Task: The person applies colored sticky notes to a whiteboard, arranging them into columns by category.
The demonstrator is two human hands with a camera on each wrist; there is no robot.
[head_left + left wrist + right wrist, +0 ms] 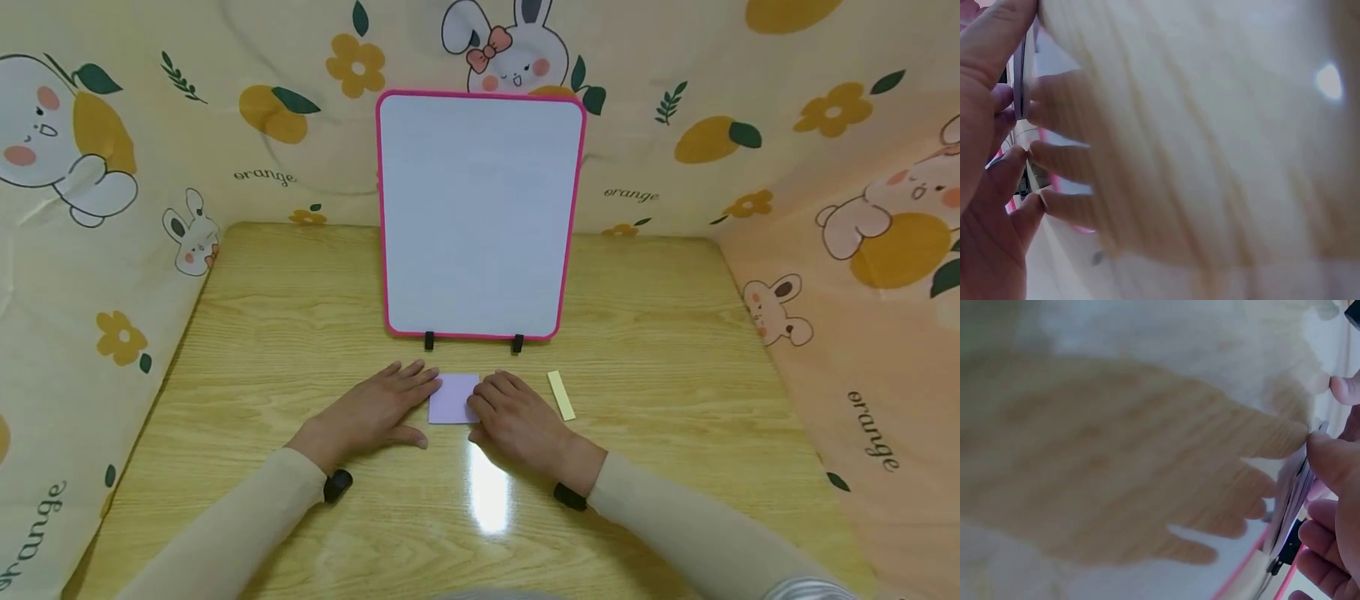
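A square light-purple pad of paper (453,398) lies flat on the wooden table between both hands. My left hand (378,408) is spread beside it, its straight fingertips resting on the pad's left edge and the thumb stretched out on the table below. At the opposite edge, my right hand (521,421) pinches the pad's right side with curled fingers. From the right wrist, the pad's layered edge (1294,487) shows as several sheets, with the right thumb (1332,456) against its corner. The left wrist view catches the pad edge-on (1020,81) behind the left thumb (991,44).
Behind the pad stands a whiteboard (480,217) with a pink frame, on two black feet (517,343). A narrow pale-yellow strip (561,395) lies just right of the right hand. Printed cloth with rabbits and oranges (270,167) walls the table (300,283) at back and sides.
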